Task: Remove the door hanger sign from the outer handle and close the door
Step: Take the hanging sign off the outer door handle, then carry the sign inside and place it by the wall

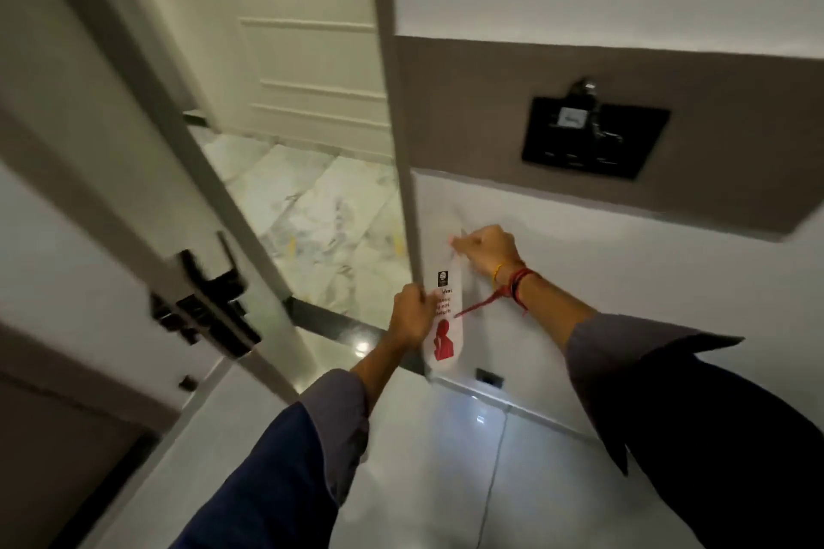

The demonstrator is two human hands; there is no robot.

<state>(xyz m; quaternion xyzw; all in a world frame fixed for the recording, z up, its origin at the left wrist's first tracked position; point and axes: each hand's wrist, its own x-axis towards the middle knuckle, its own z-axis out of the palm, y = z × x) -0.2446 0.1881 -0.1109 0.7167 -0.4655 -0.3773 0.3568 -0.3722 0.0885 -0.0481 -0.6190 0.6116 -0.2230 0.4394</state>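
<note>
The door hanger sign (pixel 442 332) is white with black text and a red figure, and it hangs flat against the white wall just right of the door frame (pixel 398 138). My right hand (pixel 488 253) is closed on the sign's top end. My left hand (pixel 408 316) is curled around the frame's edge, touching the sign's left side. The white door (pixel 89 201) stands open on the left, and its black handle and lock (pixel 205 308) face me. The outer handle is hidden behind the door.
Through the gap I see a marble corridor floor (pixel 321 210) and a panelled white wall beyond. A black switch panel (pixel 595 138) sits on a grey wall band at the upper right. A small black socket (pixel 489 378) is low on the wall.
</note>
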